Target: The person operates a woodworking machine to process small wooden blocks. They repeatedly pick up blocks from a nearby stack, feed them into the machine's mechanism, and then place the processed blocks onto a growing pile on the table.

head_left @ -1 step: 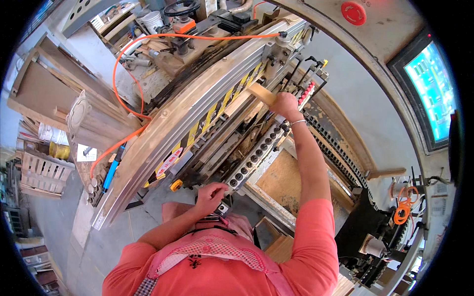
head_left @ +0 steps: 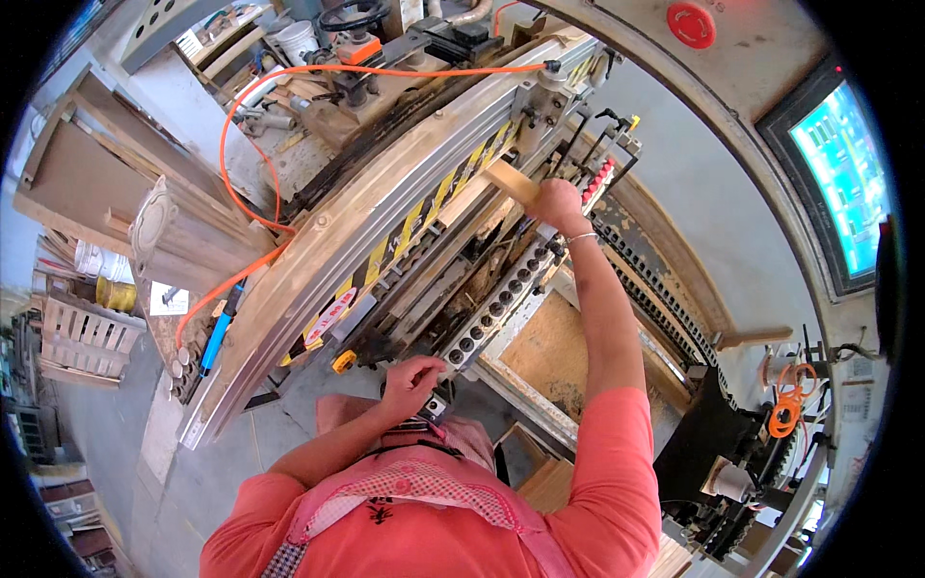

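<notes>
My right hand (head_left: 556, 205) reaches far forward and is closed round the end of a pale wooden strip (head_left: 511, 182). The strip points away to the left, toward the yellow-and-black striped guard of a long machine. Close to my body, my left hand (head_left: 412, 382) has its fingers curled, with the fingertips at the near end of a light metal bar with a row of black round knobs (head_left: 498, 309). Whether anything is in those fingers is hidden. Several red knobs (head_left: 599, 181) sit at the bar's far end, just beyond my right hand.
A curved-looking machine beam (head_left: 337, 226) crosses on the left, with an orange air hose (head_left: 223, 154) and a blue air gun (head_left: 219, 337). Right of the bar lies a brown board (head_left: 545, 356) beside black chain tracks (head_left: 665, 299). A lit screen (head_left: 836, 183) and red stop button (head_left: 691, 25) are upper right.
</notes>
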Demonstrator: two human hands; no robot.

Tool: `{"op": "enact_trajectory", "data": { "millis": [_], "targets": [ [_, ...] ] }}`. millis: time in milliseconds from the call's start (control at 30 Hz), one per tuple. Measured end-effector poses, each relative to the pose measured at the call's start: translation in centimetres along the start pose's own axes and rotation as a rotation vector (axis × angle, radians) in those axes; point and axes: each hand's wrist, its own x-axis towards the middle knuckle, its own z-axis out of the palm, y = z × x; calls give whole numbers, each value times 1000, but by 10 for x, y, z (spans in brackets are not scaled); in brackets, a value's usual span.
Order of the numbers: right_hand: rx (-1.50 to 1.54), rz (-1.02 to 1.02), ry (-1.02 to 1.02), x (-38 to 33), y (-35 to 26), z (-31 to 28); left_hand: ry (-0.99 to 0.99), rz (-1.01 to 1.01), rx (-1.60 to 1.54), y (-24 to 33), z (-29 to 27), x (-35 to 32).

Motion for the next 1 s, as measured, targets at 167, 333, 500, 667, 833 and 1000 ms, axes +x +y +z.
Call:
{"op": "enact_trajectory", "data": {
  "millis": [167, 333, 500, 667, 833, 1000],
  "targets": [
    [0, 51, 16, 3, -1, 2, -18, -3, 27, 0, -1, 1],
    [-30, 27, 20, 0, -3, 0, -39, -47, 0, 0, -2, 0],
    [-15, 37, 25, 2, -1, 3, -22, -1, -16, 4, -1, 2],
    [23, 45, 37, 1, -2, 0, -32, -51, -36, 4, -1, 1],
    [0, 26, 48, 2, -5, 1, -43, -97, -70, 0, -1, 0],
    [-5, 7, 81, 2, -4, 4, -62, -122, -52, -1, -3, 1]
  ]
}}
